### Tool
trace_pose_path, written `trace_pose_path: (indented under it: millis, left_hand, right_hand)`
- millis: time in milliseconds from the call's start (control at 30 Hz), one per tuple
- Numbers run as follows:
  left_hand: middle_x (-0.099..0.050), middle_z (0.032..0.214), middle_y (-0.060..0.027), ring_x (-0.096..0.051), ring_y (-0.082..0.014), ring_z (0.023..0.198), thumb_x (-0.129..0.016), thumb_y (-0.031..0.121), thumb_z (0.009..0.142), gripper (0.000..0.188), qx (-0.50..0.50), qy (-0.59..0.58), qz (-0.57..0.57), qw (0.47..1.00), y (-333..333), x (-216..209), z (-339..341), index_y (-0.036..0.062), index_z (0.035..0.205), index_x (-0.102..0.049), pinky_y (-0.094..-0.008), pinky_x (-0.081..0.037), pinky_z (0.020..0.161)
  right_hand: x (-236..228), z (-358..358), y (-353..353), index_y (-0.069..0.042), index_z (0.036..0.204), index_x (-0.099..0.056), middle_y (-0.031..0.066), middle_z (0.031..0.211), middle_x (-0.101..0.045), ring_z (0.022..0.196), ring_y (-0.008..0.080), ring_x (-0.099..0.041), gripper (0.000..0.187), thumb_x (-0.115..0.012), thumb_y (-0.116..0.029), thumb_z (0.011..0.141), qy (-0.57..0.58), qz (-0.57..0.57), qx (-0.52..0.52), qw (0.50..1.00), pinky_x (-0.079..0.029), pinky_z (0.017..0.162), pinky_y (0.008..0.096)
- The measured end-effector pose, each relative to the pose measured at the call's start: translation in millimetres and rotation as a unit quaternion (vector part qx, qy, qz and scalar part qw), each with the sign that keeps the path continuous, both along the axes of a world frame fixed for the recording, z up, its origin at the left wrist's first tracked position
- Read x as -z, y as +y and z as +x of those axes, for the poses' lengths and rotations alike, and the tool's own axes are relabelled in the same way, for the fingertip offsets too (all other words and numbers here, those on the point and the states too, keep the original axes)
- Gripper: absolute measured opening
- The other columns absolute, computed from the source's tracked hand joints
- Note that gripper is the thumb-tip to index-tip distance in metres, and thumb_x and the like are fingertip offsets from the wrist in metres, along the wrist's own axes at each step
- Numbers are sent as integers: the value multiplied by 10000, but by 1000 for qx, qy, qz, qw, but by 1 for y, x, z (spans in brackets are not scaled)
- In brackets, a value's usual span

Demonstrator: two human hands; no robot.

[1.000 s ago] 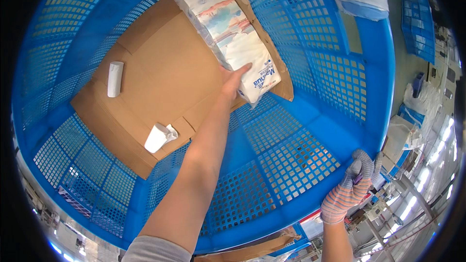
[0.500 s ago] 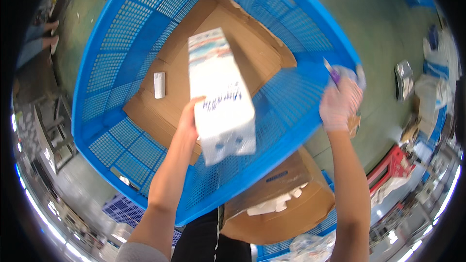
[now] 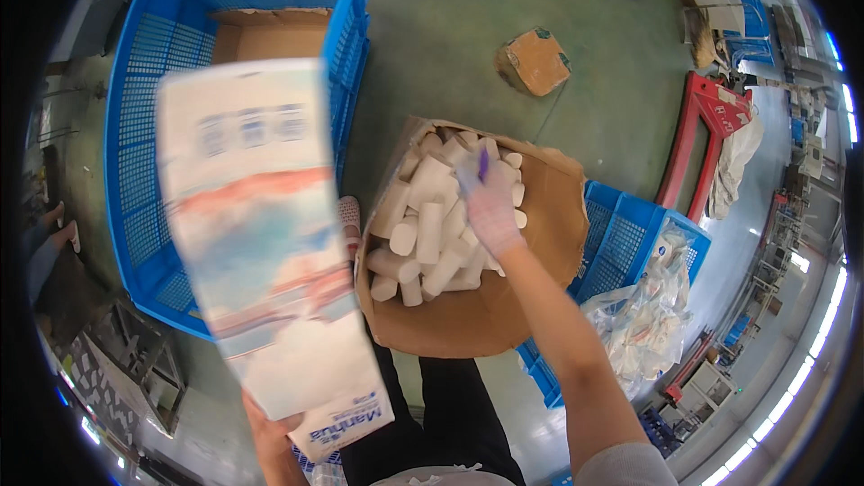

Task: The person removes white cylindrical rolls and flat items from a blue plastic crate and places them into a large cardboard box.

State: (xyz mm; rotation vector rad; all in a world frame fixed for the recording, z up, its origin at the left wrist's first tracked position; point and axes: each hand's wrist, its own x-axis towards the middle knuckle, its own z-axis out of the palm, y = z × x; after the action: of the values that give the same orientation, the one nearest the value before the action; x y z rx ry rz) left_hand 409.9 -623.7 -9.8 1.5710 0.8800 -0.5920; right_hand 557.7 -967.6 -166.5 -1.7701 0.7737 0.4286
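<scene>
My left hand [image 3: 268, 436] grips the lower end of a long white plastic-wrapped pack of paper rolls [image 3: 270, 243] with coloured print, slightly blurred. It stands in front of part of the blue crate. Over an open cardboard box [image 3: 553, 243], my gloved right hand [image 3: 493, 211] reaches in at the white paper rolls [image 3: 432, 229] heaped inside. A slim purple pen-like tool [image 3: 483, 165] sticks out from its closed fingers. Whether those fingers also touch a roll is blurred.
The large blue mesh crate [image 3: 121, 180], lined with cardboard, stands at left. Right of the box is a smaller blue crate [image 3: 621, 225] with clear plastic packs [image 3: 643, 324]. A taped carton piece [image 3: 537, 61] lies on the floor; a red pallet jack [image 3: 688, 144] stands farther right.
My view has swung right, from the large crate to the box. The pack has left the crate in my left hand, and my right hand has moved from the crate's rim into the box.
</scene>
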Motion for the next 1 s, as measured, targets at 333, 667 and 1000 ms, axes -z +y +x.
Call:
trace_pose_path:
  millis: [333, 667, 1000]
  left_hand:
    - [-504, 1002, -198, -564, -355, 869, -723, 227, 619, 794, 477, -148, 332, 800, -203, 121, -44, 72, 1271, -296, -415, -490, 676]
    - [-474, 1063, -188, -559, -362, 875, -700, 372, 686, 793, 526, -111, 334, 774, -201, 201, -114, 57, 1293, -297, -427, -475, 682]
    - [-539, 1027, -192, -566, -370, 888, -616, 425, 764, 673, 571, -67, 247, 780, -184, 215, -96, 26, 1239, -355, -430, -469, 721]
  right_hand:
    - [3, -261, -72, -106, 1276, -348, 100, 761, -556, 491, 170, -521, 404, -436, -162, 886, 119, 194, 264, 937, -499, 391, 325]
    - [74, -153, -151, -27, 1090, -551, 171, 782, -582, 736, 258, -569, 312, -442, -204, 858, -20, -161, 53, 985, -435, 684, 319]
    - [50, -192, -87, 23, 865, -537, 219, 781, -587, 770, 377, -570, 190, -493, -152, 806, 24, -138, 17, 990, -444, 723, 416]
